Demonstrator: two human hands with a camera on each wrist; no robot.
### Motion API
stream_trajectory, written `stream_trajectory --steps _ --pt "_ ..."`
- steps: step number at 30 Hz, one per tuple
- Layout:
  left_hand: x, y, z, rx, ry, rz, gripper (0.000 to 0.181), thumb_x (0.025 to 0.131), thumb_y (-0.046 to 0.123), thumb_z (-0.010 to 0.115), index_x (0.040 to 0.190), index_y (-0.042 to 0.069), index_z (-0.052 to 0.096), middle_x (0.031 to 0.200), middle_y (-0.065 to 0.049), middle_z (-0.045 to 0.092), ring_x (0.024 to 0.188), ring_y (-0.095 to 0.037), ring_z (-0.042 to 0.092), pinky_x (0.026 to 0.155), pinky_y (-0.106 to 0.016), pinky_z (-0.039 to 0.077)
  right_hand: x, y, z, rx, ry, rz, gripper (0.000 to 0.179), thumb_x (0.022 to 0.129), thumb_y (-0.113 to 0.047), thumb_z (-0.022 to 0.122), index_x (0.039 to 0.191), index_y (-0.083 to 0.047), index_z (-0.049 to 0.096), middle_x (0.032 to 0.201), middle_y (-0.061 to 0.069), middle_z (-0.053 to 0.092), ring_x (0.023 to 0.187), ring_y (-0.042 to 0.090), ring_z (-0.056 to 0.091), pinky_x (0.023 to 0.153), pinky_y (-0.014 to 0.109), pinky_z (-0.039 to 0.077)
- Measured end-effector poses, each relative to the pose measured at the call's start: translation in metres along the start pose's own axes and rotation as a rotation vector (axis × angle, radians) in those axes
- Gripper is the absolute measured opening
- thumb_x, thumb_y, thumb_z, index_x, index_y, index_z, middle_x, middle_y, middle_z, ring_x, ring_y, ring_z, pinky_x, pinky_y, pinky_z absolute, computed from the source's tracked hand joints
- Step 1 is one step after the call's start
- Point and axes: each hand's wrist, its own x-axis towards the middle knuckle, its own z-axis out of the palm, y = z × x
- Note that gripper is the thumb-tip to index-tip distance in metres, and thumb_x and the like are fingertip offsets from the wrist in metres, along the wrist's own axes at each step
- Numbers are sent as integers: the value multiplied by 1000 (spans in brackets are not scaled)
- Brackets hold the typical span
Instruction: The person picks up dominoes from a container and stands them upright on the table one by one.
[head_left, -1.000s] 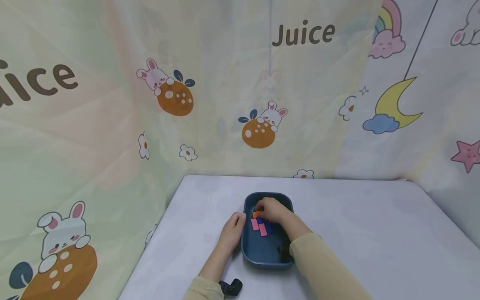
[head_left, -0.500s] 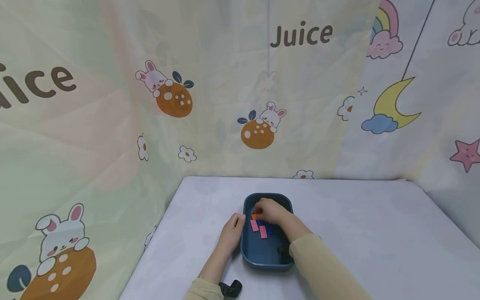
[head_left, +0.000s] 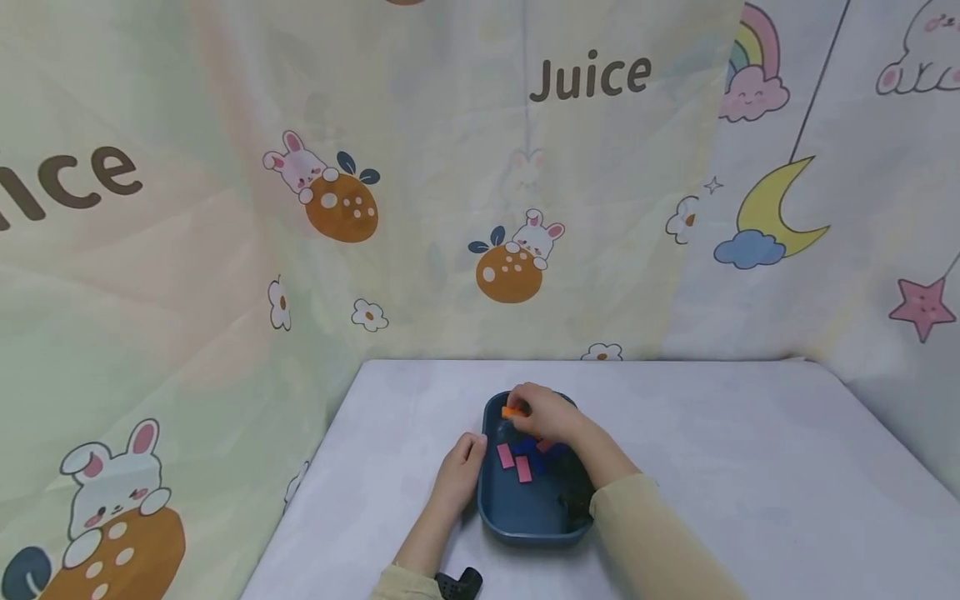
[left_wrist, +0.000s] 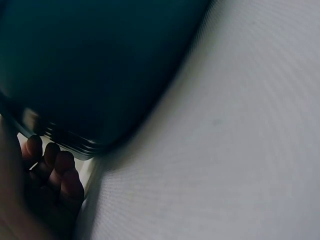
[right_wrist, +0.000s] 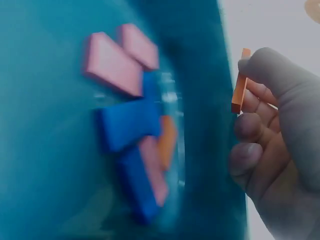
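Table [head_left: 750, 442]: right hand [head_left: 546, 413] tight on orange block [right_wrist: 240, 91], left hand [head_left: 459, 473] — partly shadowed — around tray [head_left: 517, 512]

Pale beige long sleeves on both arms, kinda sandy. The left sleeve [head_left: 408, 582] barely pokes into the head view at the bottom, but you get way more of the right sleeve [head_left: 660, 533], smooth fabric with a loose, wide cuff. Left wrist's got a chunky black camera [head_left: 460, 583] on it, bent like an elbow, with a stubby rounded end. There's a dark unit [head_left: 576, 507] by the right cuff too, too murky to make out. Left hand [head_left: 459, 471] and right hand [head_left: 551, 414] are both bare.
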Motion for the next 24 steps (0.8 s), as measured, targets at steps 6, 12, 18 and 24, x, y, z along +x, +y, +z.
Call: stream_trajectory --steps 6,12,18,24 --pt "-1 0 -1 6 15 -4 42 100 56 44 98 18 60 90 -1 60 89 -17 55 74 -33 43 -22 13 -32 124 154 -19 25 94 -22 67 119 -18 66 104 2 61 81 18 52 68 30 49" --pt "0 0 -2 15 16 5 40 101 54 44 99 17 60 92 -1 60 89 -17 55 74 -33 43 -47 31 -50 193 195 74 29 95 -23 65 123 -16 61 107 5 63 84 21 53 68 30 49" --pt "0 0 -1 4 13 -12 41 100 55 44 99 17 60 90 -1 59 89 -17 56 74 -33 43 -70 60 -47 195 205 126 30 95 -24 66 123 -16 60 109 3 64 85 22 53 69 31 48" --pt "1 -2 2 -16 6 -19 42 101 54 44 100 16 60 88 -1 59 89 -17 55 73 -32 43 -95 88 -41 172 225 172 29 94 -22 66 121 -16 60 107 2 64 82 20 53 64 27 46"
